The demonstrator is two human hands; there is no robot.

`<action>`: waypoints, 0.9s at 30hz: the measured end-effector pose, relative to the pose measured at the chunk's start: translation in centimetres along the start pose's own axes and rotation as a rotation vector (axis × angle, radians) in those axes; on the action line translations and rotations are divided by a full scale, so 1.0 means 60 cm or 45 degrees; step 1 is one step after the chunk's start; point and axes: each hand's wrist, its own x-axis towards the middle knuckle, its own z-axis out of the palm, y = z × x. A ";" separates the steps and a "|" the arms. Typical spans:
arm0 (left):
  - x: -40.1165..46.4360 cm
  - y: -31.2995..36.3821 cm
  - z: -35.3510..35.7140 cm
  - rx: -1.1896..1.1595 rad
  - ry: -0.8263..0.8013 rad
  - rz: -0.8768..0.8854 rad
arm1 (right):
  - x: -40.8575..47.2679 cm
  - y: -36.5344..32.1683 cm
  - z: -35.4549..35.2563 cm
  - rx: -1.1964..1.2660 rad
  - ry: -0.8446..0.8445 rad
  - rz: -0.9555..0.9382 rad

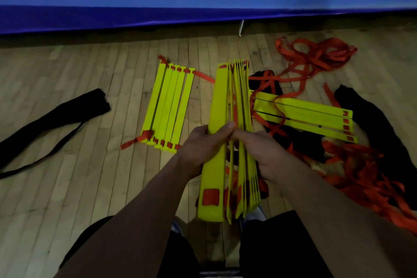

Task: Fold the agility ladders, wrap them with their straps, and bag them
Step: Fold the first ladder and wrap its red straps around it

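Observation:
I hold a stack of yellow ladder rungs (220, 101) on edge in front of me, orange strap loops showing between the slats. My left hand (203, 144) grips the stack's left side, thumb over the top. My right hand (261, 149) grips the right side, fingers curled round the thinner slats. A second set of yellow rungs (168, 106) lies flat on the floor to the left. A third set (309, 117) lies flat to the right, orange strap draped over it.
Tangled orange straps (316, 56) lie at the back right, more straps (365, 178) at the near right. A black bag (56, 117) lies on the wooden floor at left, another black bag (370, 117) at right. A blue wall mat (203, 16) runs behind. My knees are below.

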 end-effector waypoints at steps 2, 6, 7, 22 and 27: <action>-0.001 0.001 -0.005 0.048 0.018 -0.004 | 0.000 0.002 0.001 -0.024 0.004 0.016; 0.003 0.004 -0.016 -0.054 0.043 -0.161 | -0.004 -0.005 -0.011 0.035 0.015 0.057; 0.004 0.006 -0.019 -0.088 0.047 -0.197 | 0.001 -0.005 -0.015 0.042 0.047 0.053; 0.004 0.009 -0.002 0.147 0.123 -0.255 | -0.011 -0.005 -0.002 -0.064 0.102 0.121; 0.002 -0.013 0.023 0.405 0.148 -0.151 | 0.002 0.012 0.004 -0.170 0.141 0.091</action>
